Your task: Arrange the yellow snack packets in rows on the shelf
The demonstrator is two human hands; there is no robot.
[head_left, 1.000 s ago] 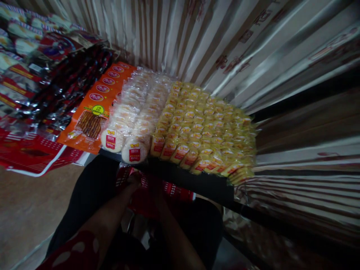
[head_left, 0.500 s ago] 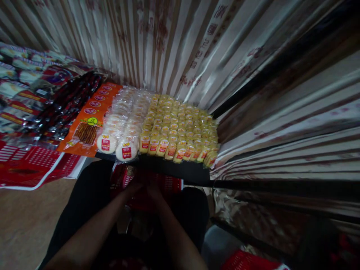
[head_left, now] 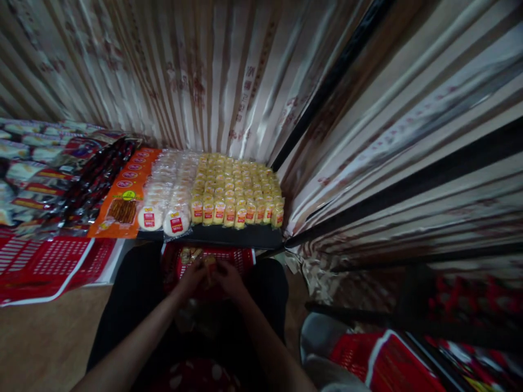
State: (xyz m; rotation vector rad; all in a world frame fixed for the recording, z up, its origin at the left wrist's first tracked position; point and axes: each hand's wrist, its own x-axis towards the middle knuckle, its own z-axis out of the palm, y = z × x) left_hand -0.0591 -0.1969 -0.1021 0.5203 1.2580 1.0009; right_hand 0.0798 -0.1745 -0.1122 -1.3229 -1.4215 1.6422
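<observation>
Left hand point(head_left: 191, 276) and right hand point(head_left: 229, 275) meet on small yellow packet point(head_left: 210, 265) inside red basket point(head_left: 239, 256) on lap; grip too dim to tell. Shelf point(head_left: 245, 237) just above carries yellow packs point(head_left: 237, 190), round white cakes point(head_left: 167, 201), orange packs point(head_left: 122, 196). Striped curtain point(head_left: 204, 81) behind.

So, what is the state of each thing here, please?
left hand, at the small packet; grip too dark to tell
right hand, same packet, grip unclear
red basket, under the hands, packets inside
yellow packets, tight rows on the shelf
round cakes, wrapped, in rows
</observation>
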